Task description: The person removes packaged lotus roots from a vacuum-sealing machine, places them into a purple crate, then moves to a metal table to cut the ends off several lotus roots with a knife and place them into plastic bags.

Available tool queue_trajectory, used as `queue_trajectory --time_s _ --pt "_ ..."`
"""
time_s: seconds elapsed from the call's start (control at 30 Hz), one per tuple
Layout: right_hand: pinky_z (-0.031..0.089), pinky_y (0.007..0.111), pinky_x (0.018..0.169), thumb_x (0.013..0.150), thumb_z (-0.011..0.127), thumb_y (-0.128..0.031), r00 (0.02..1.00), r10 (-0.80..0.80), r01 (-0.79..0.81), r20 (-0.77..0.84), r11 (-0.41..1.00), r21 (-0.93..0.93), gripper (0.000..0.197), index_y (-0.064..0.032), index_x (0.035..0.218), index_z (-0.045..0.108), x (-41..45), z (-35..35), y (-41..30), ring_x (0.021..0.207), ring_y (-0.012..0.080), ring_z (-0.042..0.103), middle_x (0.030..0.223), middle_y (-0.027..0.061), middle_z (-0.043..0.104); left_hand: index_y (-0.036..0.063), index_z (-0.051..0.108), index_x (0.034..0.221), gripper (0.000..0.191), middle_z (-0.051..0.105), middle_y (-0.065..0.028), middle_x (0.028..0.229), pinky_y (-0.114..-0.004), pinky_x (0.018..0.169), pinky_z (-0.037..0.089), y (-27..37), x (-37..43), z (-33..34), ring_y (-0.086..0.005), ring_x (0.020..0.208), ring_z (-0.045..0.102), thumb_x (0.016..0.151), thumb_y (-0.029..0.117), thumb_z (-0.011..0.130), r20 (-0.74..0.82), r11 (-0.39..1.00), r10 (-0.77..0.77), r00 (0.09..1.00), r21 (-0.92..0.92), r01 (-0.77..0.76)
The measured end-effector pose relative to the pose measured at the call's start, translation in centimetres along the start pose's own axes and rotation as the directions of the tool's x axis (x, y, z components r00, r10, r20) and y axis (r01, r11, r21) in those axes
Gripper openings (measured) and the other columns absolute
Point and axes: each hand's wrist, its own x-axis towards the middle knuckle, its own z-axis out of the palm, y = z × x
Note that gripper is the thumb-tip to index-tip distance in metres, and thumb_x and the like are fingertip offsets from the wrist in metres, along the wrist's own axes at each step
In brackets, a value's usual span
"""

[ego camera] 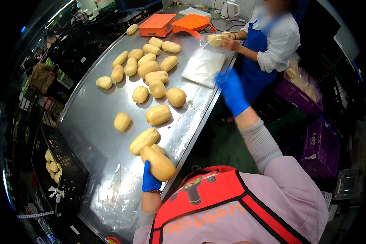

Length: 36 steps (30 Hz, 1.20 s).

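My left hand (151,178), in a blue glove, grips a large pale-yellow lotus root segment (160,164) above the near edge of the metal table. Beneath and beyond it lie a long segment (144,141) and part of a smaller one (157,149). My right hand (231,88), also blue-gloved, reaches out at the table's right edge, beside a stack of clear plastic bags (204,67). Motion blurs its fingers, so whether they touch the stack is unclear. Several more segments (148,69) are spread over the table (91,122).
Across the corner a co-worker in a blue apron (251,67) handles a bagged segment (216,39). Two orange scales (157,24) stand at the far end. A black crate (70,174) with roots adjoins the left side; purple crates (318,149) stand right. Loose film (119,195) lies nearby.
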Motion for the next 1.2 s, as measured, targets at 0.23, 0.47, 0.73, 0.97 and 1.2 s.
queue_trajectory --time_s 0.23,0.47,0.73,0.97,1.2 --pt "0.047 0.023 0.072 0.089 0.051 -0.017 0.980 0.191 -0.187 0.062 0.980 -0.063 0.023 -0.0049 0.106 0.060 -1.8 0.4 -3.2 0.076 0.0128 0.060 0.089 0.0056 0.063 0.0073 0.043 0.125 0.062 0.050 -0.0151 0.120 -0.047 0.094 0.039 2.1 -2.4 -2.8 -0.0327 0.109 0.050 0.085 0.055 0.045 -0.085 0.936 0.025 0.996 -0.348 -0.053" --pt "0.045 0.020 0.069 0.090 0.050 -0.022 0.955 0.215 -0.125 0.206 0.917 -0.378 0.027 -0.0043 0.105 0.062 4.2 -1.0 -3.7 0.076 0.0089 0.059 0.088 0.0036 0.064 0.0102 0.039 0.129 0.065 0.044 -0.0150 0.128 -0.052 0.098 0.034 3.9 -2.6 -1.2 -0.0350 0.116 0.043 0.084 0.057 0.044 -0.166 0.920 0.107 0.980 -0.358 -0.161" --pt "0.046 0.019 0.070 0.089 0.053 -0.022 0.963 0.115 0.005 0.242 0.896 -0.445 0.024 -0.0043 0.101 0.063 20.1 -3.9 -3.0 0.076 0.0083 0.059 0.088 0.0041 0.064 0.0102 0.034 0.133 0.068 0.043 -0.0164 0.129 -0.053 0.098 0.033 1.6 4.9 2.0 -0.0354 0.117 0.042 0.084 0.057 0.043 -0.235 0.919 0.206 0.950 -0.288 -0.270" --pt "0.046 0.019 0.073 0.091 0.049 -0.022 0.828 0.388 -0.188 0.404 0.871 -0.453 0.031 -0.0028 0.115 0.055 29.6 -9.0 2.6 0.085 0.0093 0.058 0.098 0.0049 0.062 0.0085 0.035 0.132 0.068 0.040 -0.0154 0.131 -0.048 0.100 0.032 -1.8 13.6 10.8 -0.0347 0.118 0.040 0.084 0.056 0.044 -0.362 0.901 0.234 0.902 -0.268 -0.341" --pt "0.046 0.022 0.078 0.089 0.051 -0.011 0.827 0.265 -0.076 0.496 0.927 -0.368 0.027 0.0001 0.114 0.056 31.3 -9.7 1.6 0.088 0.0119 0.058 0.100 0.0074 0.062 0.0044 0.032 0.132 0.067 0.040 -0.0160 0.131 -0.045 0.103 0.030 -3.3 21.3 17.6 -0.0338 0.119 0.040 0.085 0.051 0.046 -0.222 0.915 0.200 0.954 -0.305 -0.263"
